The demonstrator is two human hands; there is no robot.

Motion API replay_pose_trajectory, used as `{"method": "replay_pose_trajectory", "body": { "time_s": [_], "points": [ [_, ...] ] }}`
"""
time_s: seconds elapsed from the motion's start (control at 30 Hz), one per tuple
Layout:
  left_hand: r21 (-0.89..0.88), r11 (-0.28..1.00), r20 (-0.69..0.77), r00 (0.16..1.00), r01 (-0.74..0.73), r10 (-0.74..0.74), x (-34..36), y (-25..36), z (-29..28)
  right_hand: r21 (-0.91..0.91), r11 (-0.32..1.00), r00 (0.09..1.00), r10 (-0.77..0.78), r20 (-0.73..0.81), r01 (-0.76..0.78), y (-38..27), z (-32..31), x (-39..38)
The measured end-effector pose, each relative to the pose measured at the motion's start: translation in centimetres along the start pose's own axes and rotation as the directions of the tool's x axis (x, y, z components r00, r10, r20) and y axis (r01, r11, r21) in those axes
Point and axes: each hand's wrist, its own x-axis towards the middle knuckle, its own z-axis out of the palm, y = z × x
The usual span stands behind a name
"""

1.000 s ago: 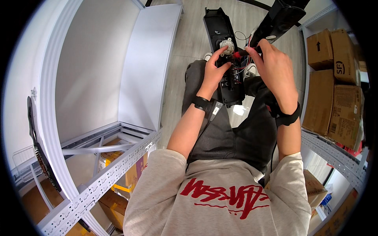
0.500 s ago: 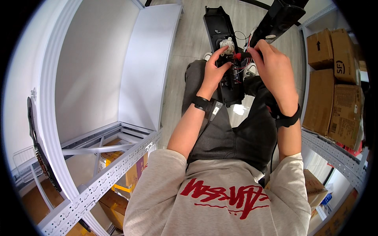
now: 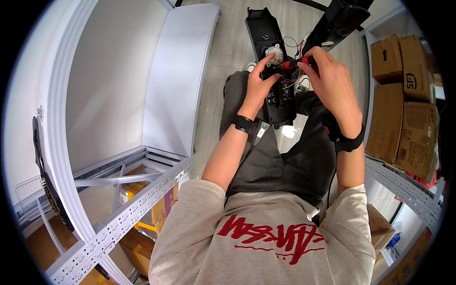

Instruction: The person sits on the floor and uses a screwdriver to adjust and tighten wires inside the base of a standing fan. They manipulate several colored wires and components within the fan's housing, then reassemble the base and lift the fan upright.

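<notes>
Barely anything has moved since the earlier frames: our right hand (image 3: 332, 80) sits a touch lower and closer to the motor, and the left thumb has crept nearer the red tool. Casing, legs and shelves are where they were.

Grip: our right hand is closed around a red-handled tool (image 3: 295, 63), fingers curled over it, tip pointing left at the motor. Most of the handle is hidden in the fist, so we cannot tell what kind of tool it is.

Our left hand (image 3: 259, 85) is clamped on the casing (image 3: 273, 71), thumb and forefinger pinching up by the motor (image 3: 274, 52), a small round grey part seated in the upper half of the casing. Tool tip lies just beside the motor, between both hands.

Casing is a long black open shell lying across our lap, top end pointing away from us, bottom end resting on the dark trousers (image 3: 285, 161). Red and black wires (image 3: 289, 80) run inside it, right under the tool.

Both wrists carry black bands (image 3: 243, 123).

Further out: a second black part (image 3: 339, 21) leans on the floor beyond our right hand. White shoes (image 3: 302, 84) show under the casing. Cardboard boxes (image 3: 403, 95) fill the shelf on the right; a white metal rack (image 3: 118, 209) with more boxes stands on the left, a white panel (image 3: 183, 71) beside it.
</notes>
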Motion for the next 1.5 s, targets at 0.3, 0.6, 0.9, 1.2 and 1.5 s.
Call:
{"method": "replay_pose_trajectory", "body": {
  "time_s": [0.3,0.6,0.9,1.2,1.5],
  "points": [
    [0.02,1.0,-0.008,1.0,0.008,-0.008,-0.1,0.1,0.1,-0.284,0.953,0.993,0.113,0.022,-0.102,0.6,0.5,0.6],
    [0.003,1.0,-0.005,1.0,-0.002,0.002,0.0,0.0,0.2,0.052,0.994,0.995,0.1,0.015,-0.101,-0.2,-0.4,0.3],
    [0.04,0.999,-0.007,1.0,0.002,-0.002,0.0,-0.1,0.0,-0.299,0.952,0.996,0.08,0.041,-0.064,-0.3,-0.2,0.0],
    [0.034,0.999,-0.003,1.0,-0.009,0.009,-0.1,0.3,0.1,0.032,0.998,0.999,0.051,0.014,-0.051,-0.1,-0.6,-0.1],
    [0.068,0.997,-0.001,1.0,-0.023,0.023,0.0,-0.4,-0.1,-0.157,0.986,0.998,-0.054,0.025,0.057,1.0,0.4,0.5]
  ]
}}
